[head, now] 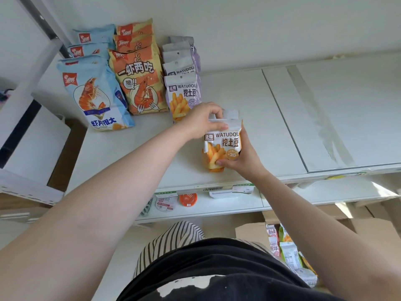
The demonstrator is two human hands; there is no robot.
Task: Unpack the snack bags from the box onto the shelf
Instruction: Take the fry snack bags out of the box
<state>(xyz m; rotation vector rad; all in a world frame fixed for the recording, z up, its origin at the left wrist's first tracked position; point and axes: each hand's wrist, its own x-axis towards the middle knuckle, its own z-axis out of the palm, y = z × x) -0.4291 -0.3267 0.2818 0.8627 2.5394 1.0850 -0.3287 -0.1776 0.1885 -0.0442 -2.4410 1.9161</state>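
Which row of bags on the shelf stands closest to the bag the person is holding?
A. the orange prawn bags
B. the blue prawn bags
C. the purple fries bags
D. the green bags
C: the held fries bag sits just right of the purple fries row; the orange and blue rows lie farther left.

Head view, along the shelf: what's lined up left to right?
Blue shrimp-chip bags → orange shrimp bags → purple fries bags → orange fries bag held by both hands → bare shelf.

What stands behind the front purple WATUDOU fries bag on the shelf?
Behind the front purple bag stands a row of the same bags; only their grey top strips show. Their printed fronts are covered, so the exact number is unclear.
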